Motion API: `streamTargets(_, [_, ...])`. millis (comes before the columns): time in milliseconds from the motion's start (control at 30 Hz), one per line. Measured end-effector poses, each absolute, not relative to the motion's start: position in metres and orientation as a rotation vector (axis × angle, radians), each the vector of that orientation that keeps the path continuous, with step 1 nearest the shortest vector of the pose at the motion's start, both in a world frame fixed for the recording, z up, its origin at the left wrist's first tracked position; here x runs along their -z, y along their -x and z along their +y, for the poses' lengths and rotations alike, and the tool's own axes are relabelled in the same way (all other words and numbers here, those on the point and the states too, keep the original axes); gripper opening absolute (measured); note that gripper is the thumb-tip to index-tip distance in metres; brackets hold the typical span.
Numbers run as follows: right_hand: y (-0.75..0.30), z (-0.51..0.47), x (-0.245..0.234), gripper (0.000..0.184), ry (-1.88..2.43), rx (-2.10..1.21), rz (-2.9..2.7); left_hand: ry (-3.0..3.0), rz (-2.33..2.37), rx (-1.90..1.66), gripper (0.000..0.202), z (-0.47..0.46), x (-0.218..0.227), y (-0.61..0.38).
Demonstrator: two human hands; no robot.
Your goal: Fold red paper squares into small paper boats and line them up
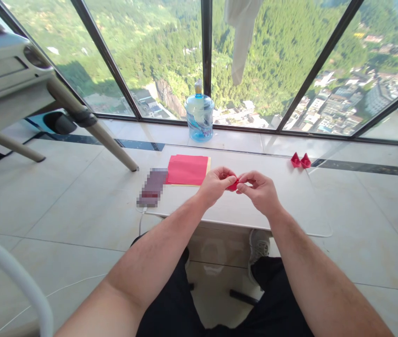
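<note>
Between my hands, above the low white table (227, 206), is a small folded red paper (233, 185), mostly covered by my fingers. My left hand (216, 185) pinches its left side between thumb and fingers. On the other side, my right hand (259, 188) grips the paper's right edge with thumb and fingertips. A stack of red paper sheets (187, 169) lies just left of my left hand, with a yellowish edge showing. Two small folded red paper pieces (300, 160) with pointed tops stand side by side at the table's far right.
A phone (151, 187), blurred out, lies at the table's left with a white cable (140, 222). Behind the table, a blue water jug (199, 117) stands by the window. A grey table leg (111, 142) slants down at left. A white curved bar (16, 276) is at lower left.
</note>
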State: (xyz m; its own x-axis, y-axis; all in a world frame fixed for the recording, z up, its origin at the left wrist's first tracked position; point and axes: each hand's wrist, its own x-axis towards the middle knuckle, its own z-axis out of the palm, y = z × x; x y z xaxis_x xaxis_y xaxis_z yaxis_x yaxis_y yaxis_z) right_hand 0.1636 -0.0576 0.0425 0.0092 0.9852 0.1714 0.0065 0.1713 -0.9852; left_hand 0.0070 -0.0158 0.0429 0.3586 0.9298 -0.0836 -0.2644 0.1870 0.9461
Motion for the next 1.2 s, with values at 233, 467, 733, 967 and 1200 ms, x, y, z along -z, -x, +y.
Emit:
streamTargets(233, [-0.162, -0.057, -0.048, 0.021, 1.207, -1.21, -1.092, -1.28, 0.773, -0.987, 0.022, -0.016, -0.04, -0.005])
streamTargets(467, [-0.16, -0.055, -0.049, 0.021, 1.298, -1.319, -0.967, -1.496, 0.78, -0.975, 0.01, -0.018, -0.038, -0.005])
streamTargets(733, [-0.165, -0.054, -0.047, 0.024, 1.433, -1.339, -1.073, -1.501, 0.759, -0.932, 0.015, -0.02, -0.031, -0.007])
streamTargets(967, [-0.168, -0.052, -0.046, 0.018, 1.471, -1.337, -1.099, -1.438, 0.833, -0.941, 0.024, -0.021, -0.028, -0.008])
streamTargets(1200, [-0.17, -0.05, -0.043, 0.019, 1.507, -1.295, -1.045, -1.251, 0.945, -0.815, 0.038, -0.021, -0.033, -0.006])
